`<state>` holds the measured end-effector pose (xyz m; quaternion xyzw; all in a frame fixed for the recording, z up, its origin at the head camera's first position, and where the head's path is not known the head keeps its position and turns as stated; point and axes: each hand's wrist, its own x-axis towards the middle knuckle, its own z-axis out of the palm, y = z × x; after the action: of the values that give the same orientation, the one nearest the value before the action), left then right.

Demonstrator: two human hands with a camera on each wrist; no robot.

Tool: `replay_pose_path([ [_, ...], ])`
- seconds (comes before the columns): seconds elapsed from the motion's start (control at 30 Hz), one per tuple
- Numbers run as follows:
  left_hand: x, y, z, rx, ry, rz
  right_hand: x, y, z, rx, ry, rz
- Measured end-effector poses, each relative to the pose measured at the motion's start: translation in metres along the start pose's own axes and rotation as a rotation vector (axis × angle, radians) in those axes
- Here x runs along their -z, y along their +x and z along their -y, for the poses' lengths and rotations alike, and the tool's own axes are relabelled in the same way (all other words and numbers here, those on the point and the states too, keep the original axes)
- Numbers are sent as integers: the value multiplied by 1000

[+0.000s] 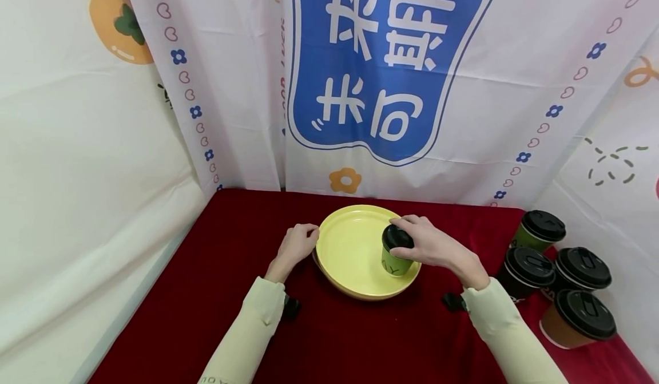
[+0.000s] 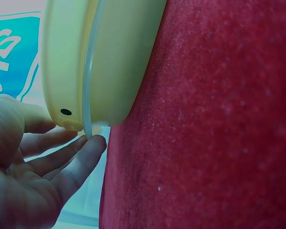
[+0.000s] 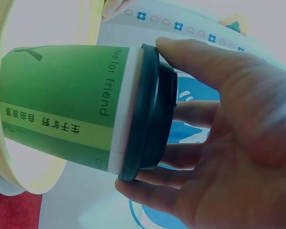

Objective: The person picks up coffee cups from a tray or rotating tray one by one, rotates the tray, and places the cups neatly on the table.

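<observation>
In my right hand (image 1: 429,244) is a green paper coffee cup (image 3: 62,100) with a black lid (image 3: 150,114); thumb and fingers grip it round the lid. The cup is upright, within the right side of a round yellow tray (image 1: 350,246). Whether its base touches the tray cannot be told. At the tray's left edge, my left hand (image 1: 294,248) pinches the rim. The left wrist view shows its fingertips (image 2: 97,143) against a pale band (image 2: 88,81) that runs round the tray's side, near a small dark hole (image 2: 66,112).
Several lidded paper cups stand together at the table's right end: a green one (image 1: 527,240), two dark ones and a brown one (image 1: 563,324). Dark red cloth (image 1: 360,338) covers the table. Printed white curtains (image 1: 247,115) hang behind it and along both sides.
</observation>
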<state>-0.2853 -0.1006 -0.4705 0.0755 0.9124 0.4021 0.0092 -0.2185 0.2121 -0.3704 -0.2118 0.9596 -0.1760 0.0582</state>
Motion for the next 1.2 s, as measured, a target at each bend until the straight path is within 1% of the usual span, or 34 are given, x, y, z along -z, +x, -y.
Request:
replay_pose_path([
  [0.07,0,0,0,7,1,2,0,1,1,7,-10,-3],
  [0.33,0,1,0,-6,9,-4,3,2,3,-13,-22,6],
  [0.53,0,1,1,-7,13,-5,6,3,3,-13,-10,-2],
  [0.7,-1,0,1,-17,13,-3,13,3,1,-9,11,-19],
  [0.97,-1,0,1,-16,15,-2,35,-4,-9,-49,62,-46],
  [1.07,-1,0,1,-12,14,3,47,-10,-15,-71,75,-42],
  [1.2,-2,0,0,3,14,4,67,-14,-26,-79,59,-60],
])
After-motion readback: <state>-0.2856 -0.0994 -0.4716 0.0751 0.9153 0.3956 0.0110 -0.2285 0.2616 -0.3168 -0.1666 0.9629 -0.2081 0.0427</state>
